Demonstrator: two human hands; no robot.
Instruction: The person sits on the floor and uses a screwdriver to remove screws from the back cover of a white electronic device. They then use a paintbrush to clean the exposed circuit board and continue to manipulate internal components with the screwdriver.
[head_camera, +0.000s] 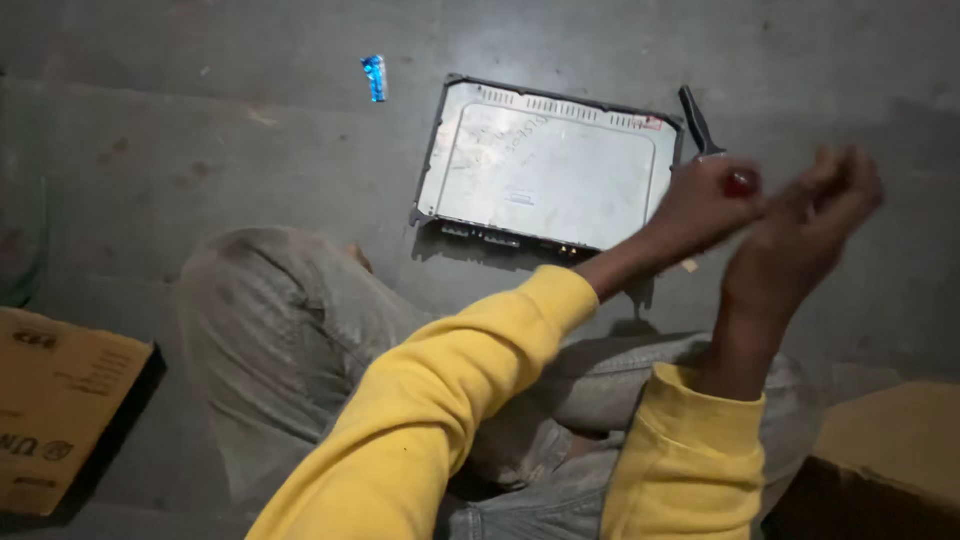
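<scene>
Both hands (770, 200) grip a red-handled tool (741, 182).

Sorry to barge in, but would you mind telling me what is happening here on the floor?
A person in yellow sleeves sits on the grey floor with a flat silver electronics box lying in front of them. The left hand grips a dark tool with a red end, raised beside the box. The right hand is curled right next to it; motion blur hides whether it holds anything.
</scene>
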